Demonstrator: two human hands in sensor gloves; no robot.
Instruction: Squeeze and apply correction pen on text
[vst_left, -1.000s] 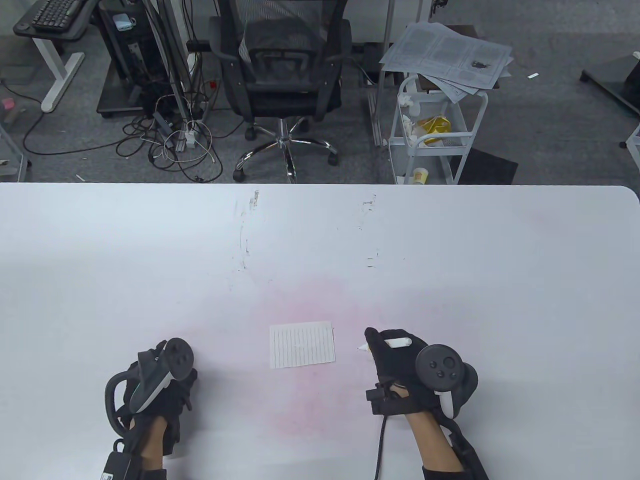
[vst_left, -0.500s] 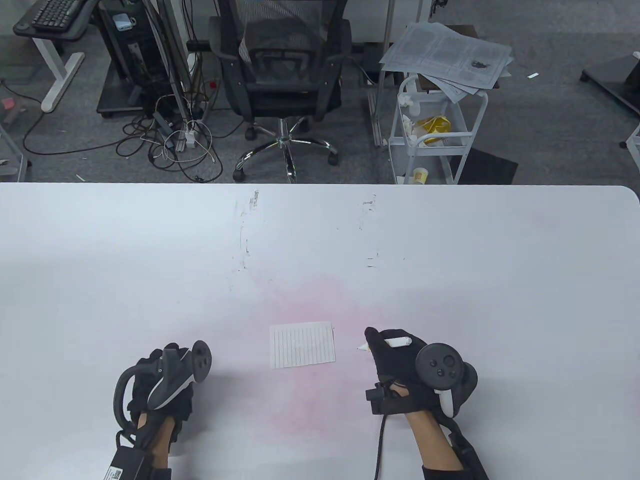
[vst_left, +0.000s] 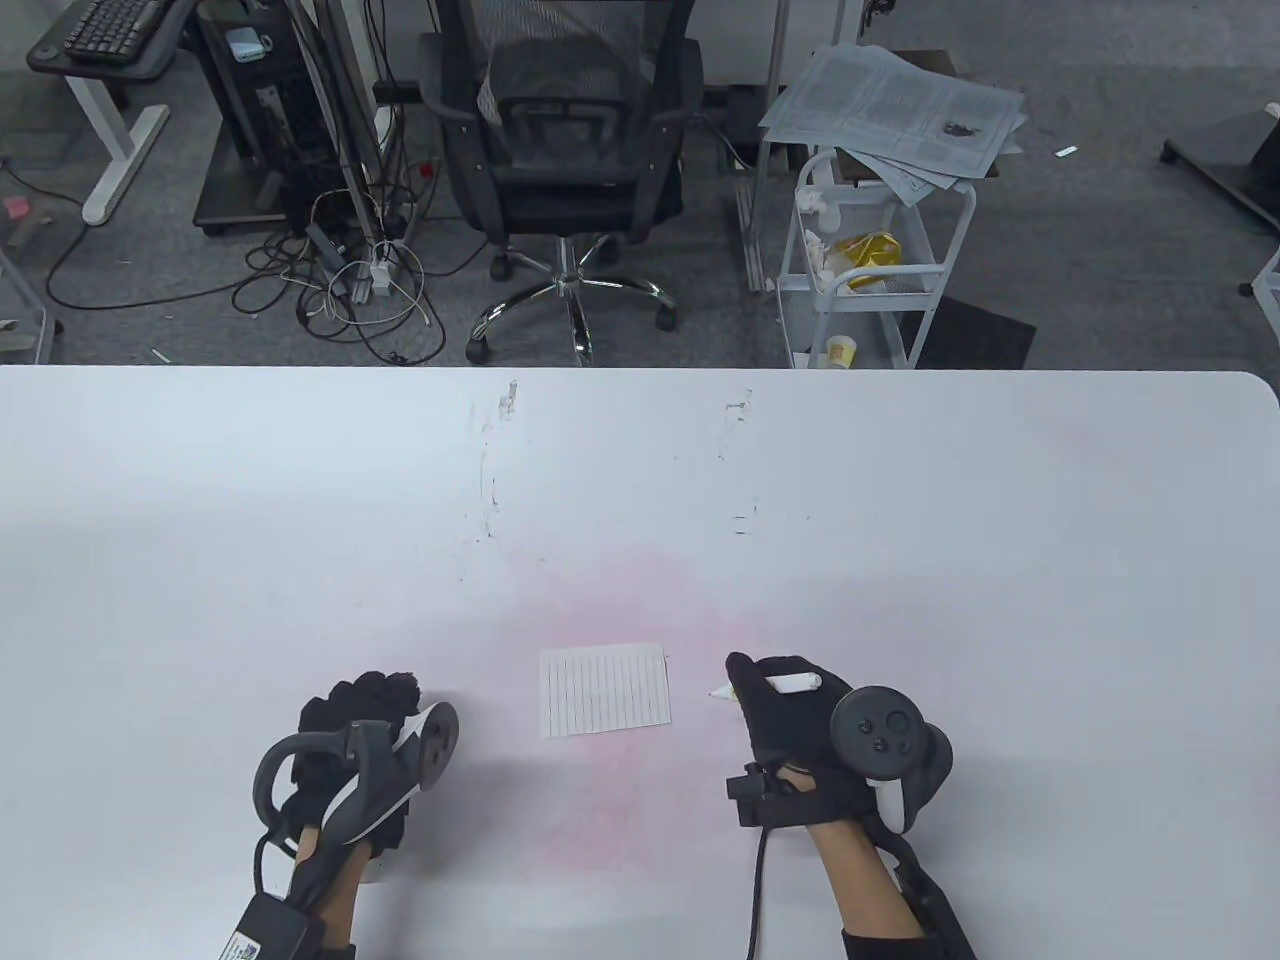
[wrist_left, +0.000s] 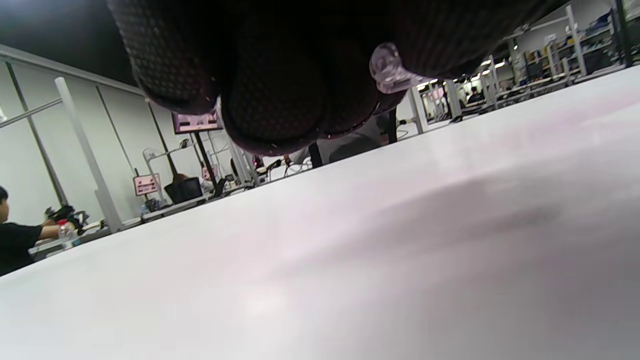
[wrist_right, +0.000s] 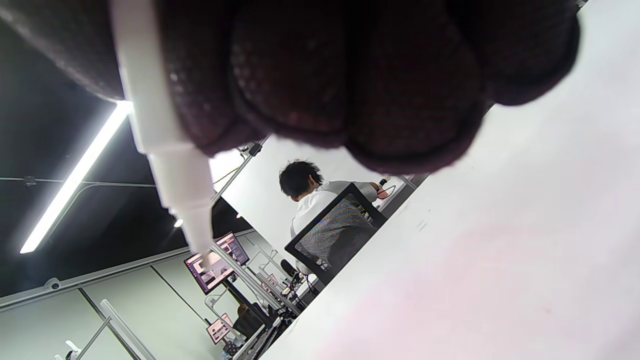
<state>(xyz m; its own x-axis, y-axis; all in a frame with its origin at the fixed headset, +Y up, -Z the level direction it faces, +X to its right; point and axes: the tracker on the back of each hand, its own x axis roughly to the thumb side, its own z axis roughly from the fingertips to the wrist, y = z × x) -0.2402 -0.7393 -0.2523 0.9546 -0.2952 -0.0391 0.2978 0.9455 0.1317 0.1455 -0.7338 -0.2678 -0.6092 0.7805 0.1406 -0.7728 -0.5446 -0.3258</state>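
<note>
While my right hand (vst_left: 795, 725) is gripping the correction pen (vst_left: 790, 684) in curled fingers (wrist_right: 350, 85), I'm seeing its tip pointing left, just beside the lined paper (vst_left: 604, 691) and apart from it. That paper is lying flat between my two hands on the table (vst_left: 900, 520). My left hand (vst_left: 360, 715) is sitting curled with nothing visibly in it, fingers (wrist_left: 280, 100) bunched over the tabletop, near the paper's left edge, not touching it.
</note>
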